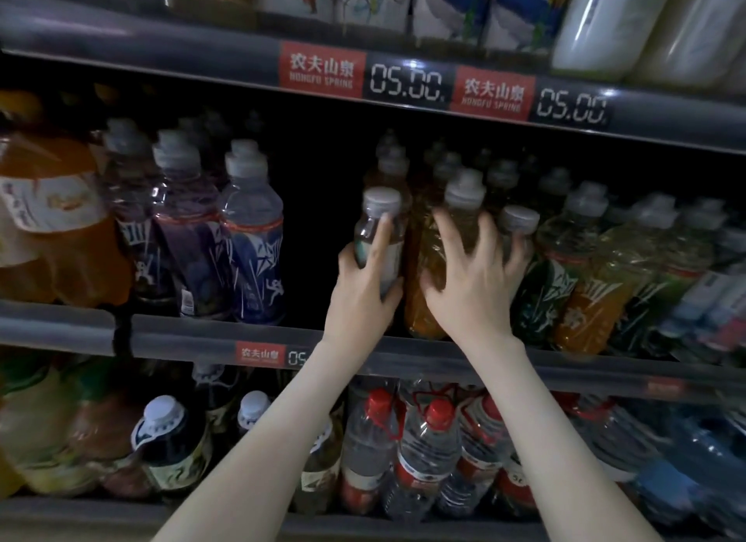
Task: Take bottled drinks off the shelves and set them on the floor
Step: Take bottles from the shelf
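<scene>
Clear bottle (pixel 377 234), grey cap: upright at front edge of middle shelf (pixel 202 335), beside dark gap in row. Left hand (pixel 363 291) wraps its body, fingers across label. I judge it ready for lift-out. Right hand (pixel 472 287) spread wide, fingers hooked over neighbouring amber bottle (pixel 426 251), probably so both come off in one trip. Floor not in view.
</scene>
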### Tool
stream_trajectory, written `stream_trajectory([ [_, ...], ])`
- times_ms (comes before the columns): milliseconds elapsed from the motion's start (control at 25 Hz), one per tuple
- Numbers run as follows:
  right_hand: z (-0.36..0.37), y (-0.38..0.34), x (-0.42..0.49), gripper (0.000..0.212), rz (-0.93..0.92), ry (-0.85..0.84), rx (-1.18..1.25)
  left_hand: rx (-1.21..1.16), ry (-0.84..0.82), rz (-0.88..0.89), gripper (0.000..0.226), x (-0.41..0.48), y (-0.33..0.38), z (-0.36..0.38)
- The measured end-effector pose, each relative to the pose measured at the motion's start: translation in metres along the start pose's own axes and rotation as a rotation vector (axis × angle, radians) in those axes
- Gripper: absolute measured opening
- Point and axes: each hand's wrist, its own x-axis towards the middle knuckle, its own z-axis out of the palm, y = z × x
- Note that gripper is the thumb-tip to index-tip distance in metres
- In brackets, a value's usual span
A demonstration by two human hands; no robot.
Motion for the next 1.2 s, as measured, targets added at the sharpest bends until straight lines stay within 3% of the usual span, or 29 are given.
stream_trajectory([
  [240, -0.009, -0.022, -0.009, 0.082, -0.042, -0.078, 0.248, -0.136, 0.214, 0.04, 0.091, -0.015, -0.015, -0.043],
  [360, -0.011, -0.042, -0.002, 0.078, 0.059, -0.22, 0.395, -0.1, 0.225, 0.093, 0.086, -0.018, -0.015, -0.059],
  [560, -0.005, -0.068, 0.017, 0.071, 0.065, -0.259, 0.638, -0.035, 0.192, 0.08, 0.097, -0.015, -0.012, -0.076],
  [760, -0.012, -0.054, 0.009, 0.073, 0.02, -0.333, 0.572, 0.029, 0.148, 0.12, 0.1, -0.015, 0.01, -0.08],
  [840, -0.023, -0.028, -0.003, 0.064, -0.008, -0.151, 0.543, 0.011, 0.142, 0.135, 0.102, -0.014, 0.028, -0.072],
  [960, -0.03, 0.036, -0.015, 0.062, 0.216, 0.177, 0.286, -0.01, 0.129, 0.209, 0.105, -0.013, 0.057, -0.052],
  [1000, -0.033, 0.059, -0.016, 0.066, 0.32, 0.17, 0.179, -0.019, 0.12, 0.238, 0.107, -0.013, 0.066, -0.044],
  [1080, -0.036, 0.091, -0.012, 0.077, 0.431, -0.027, 0.096, -0.019, 0.092, 0.267, 0.109, -0.011, 0.079, -0.031],
  [1200, -0.032, 0.106, -0.005, 0.087, 0.334, -0.241, 0.039, -0.001, 0.068, 0.256, 0.111, -0.008, 0.088, -0.017],
])
